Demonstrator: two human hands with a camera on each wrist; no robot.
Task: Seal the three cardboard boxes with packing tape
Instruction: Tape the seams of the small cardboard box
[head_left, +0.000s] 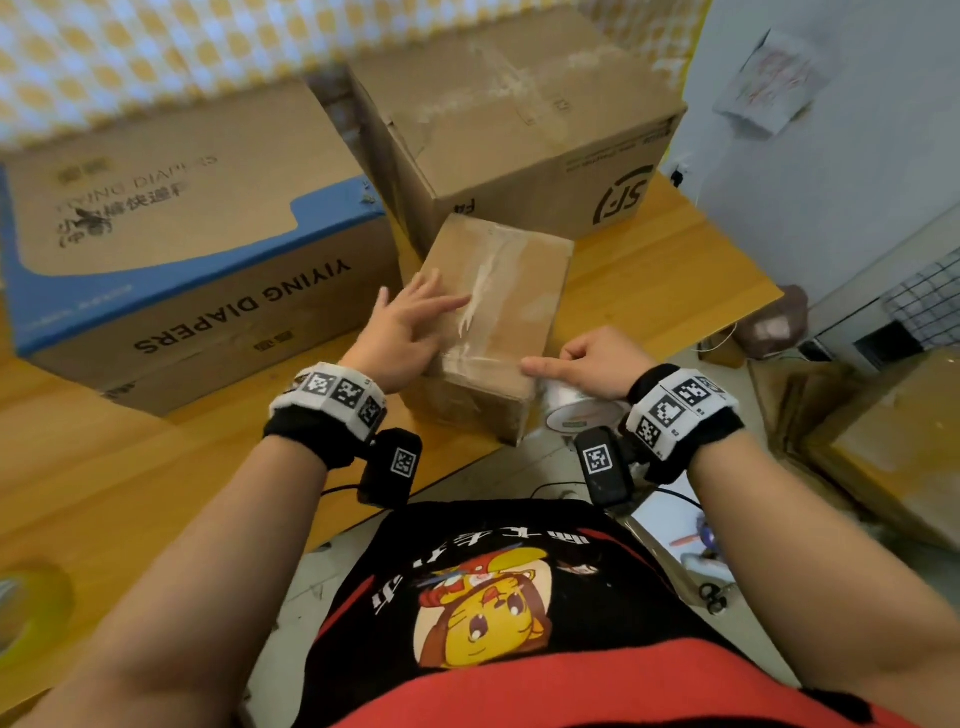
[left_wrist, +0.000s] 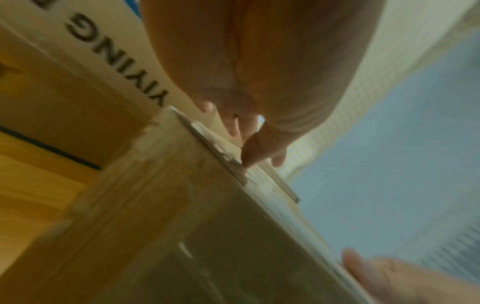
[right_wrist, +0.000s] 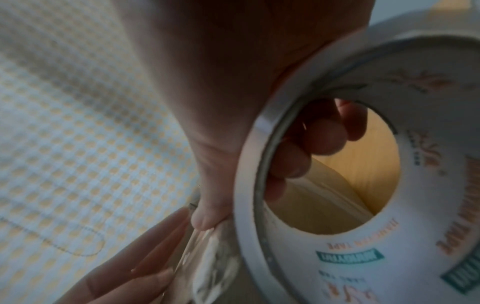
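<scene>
A small cardboard box (head_left: 514, 291) stands at the table's near edge, with clear tape (head_left: 483, 291) running along its top seam. My left hand (head_left: 415, 322) lies flat on the left of its top, fingers straight, pressing beside the tape. My right hand (head_left: 587, 358) grips a roll of packing tape (head_left: 576, 413) just off the box's near right corner, index finger stretched along the near top edge. In the right wrist view my fingers (right_wrist: 311, 144) curl through the roll's (right_wrist: 350, 257) core. A large diapers box (head_left: 182, 249) sits left, and an SF box (head_left: 519, 135) behind.
The wooden table (head_left: 130, 493) ends just behind my wrists, with floor below. A yellowish tape roll (head_left: 31, 608) lies at the table's near left. More cardboard boxes (head_left: 883, 447) stand to the right, and scissors (head_left: 716, 598) lie on the floor.
</scene>
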